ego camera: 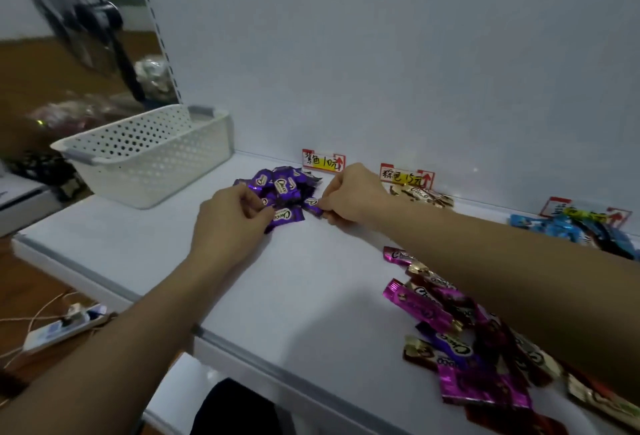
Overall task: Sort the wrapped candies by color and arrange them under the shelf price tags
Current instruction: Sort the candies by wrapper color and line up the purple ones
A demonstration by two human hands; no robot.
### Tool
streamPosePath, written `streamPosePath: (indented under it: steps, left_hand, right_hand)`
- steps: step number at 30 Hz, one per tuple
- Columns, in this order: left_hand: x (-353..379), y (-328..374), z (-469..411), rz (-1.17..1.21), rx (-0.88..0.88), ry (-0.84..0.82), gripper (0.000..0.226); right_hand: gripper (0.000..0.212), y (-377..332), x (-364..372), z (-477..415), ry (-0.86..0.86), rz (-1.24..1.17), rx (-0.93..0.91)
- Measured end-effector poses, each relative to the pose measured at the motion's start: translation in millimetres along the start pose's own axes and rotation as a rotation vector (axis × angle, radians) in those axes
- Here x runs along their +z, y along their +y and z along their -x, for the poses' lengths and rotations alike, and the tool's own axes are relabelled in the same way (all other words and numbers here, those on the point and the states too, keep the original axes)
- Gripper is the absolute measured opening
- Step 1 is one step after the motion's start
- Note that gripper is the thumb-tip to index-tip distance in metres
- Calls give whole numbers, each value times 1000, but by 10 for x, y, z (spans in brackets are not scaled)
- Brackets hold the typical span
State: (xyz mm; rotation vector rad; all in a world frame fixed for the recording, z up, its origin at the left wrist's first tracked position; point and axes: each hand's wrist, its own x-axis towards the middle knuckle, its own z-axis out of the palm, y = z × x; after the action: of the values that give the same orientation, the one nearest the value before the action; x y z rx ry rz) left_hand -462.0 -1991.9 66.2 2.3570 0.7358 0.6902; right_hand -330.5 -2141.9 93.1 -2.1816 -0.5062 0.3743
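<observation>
On the white shelf (138,244), a heap of purple candies (284,185) lies under the left price tag (323,160). The left hand (230,223) pinches wrappers at the heap's near edge, and the right hand (349,192) pinches one purple candy (313,208) at its right edge. Brown candies (424,194) sit under the middle tag (407,173), blue candies (554,227) under the right tag (585,215). An unsorted pile (460,330) lies near the front edge, and a white basket (149,157) stands at the left

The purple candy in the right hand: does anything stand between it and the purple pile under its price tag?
Nothing visible does. The right hand pinches the purple candy at the right edge of the purple pile, below the price tag.
</observation>
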Motion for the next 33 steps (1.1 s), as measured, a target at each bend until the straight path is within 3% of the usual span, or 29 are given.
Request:
streamPosePath:
  steps: [6, 14, 20, 23, 33]
  left_hand:
    - [15, 85, -6, -120, 175, 42, 15]
    - [272, 820, 306, -142, 706, -279, 27]
    - [614, 1639, 788, -65, 952, -450, 32]
    - [799, 2002, 990, -21, 1038, -537, 28]
    - [1298, 2635, 1352, -86, 1084, -784, 25]
  right_hand:
    - [24, 73, -117, 80, -24, 190, -140]
    - [16, 607, -1152, 1055, -54, 506, -527]
    - [25, 1284, -2029, 1848, 30, 650, -404]
    - [18, 1579, -2369, 2134, 73, 640, -298]
    - [32, 2322, -2513, 2506, 181, 614, -84]
